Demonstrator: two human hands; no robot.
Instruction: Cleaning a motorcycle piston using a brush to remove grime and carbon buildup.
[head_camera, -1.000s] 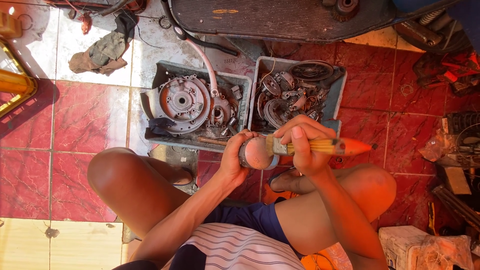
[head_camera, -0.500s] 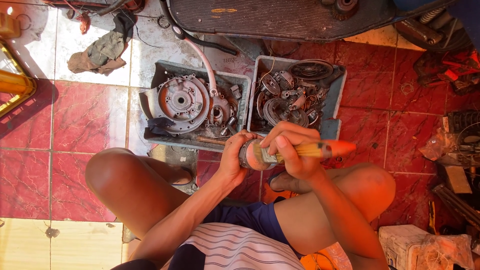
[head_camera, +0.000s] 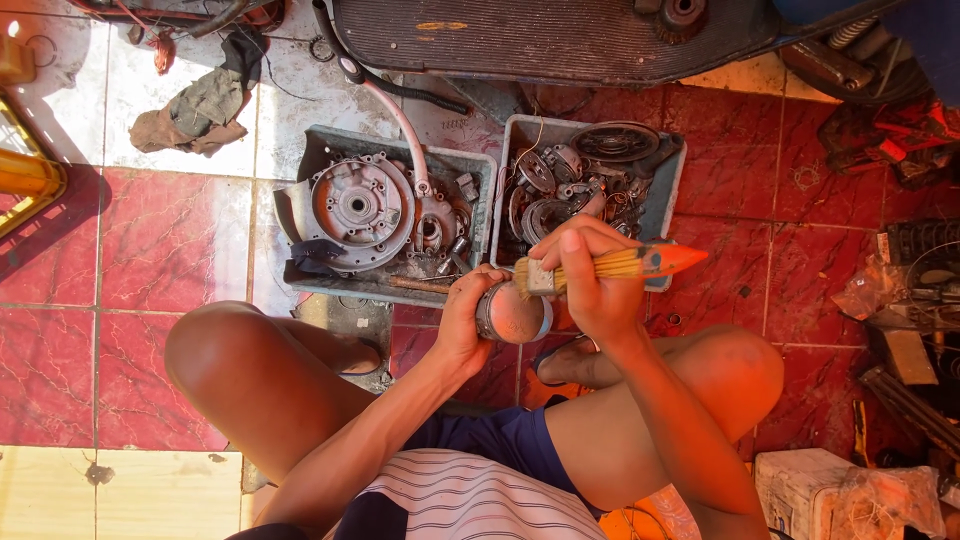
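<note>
I sit cross-legged on a red tiled floor. My left hand grips a round, rust-tinted metal part, a short cylinder with a grey rim. My right hand holds a paintbrush with a yellow and orange handle; its pale bristles rest against the top of the round part. Both hands hover just in front of two grey trays. The left tray holds a round engine cover and small parts. The right tray is full of gears, discs and several loose pieces.
A scooter's ribbed footboard spans the top. A crumpled rag lies at the upper left, a yellow frame at the left edge. Tools and clutter fill the right side. A white box sits at the lower right.
The brush has shifted slightly left and down along the round part, and my fingers have regripped its handle. The left hand keeps the part in place.
</note>
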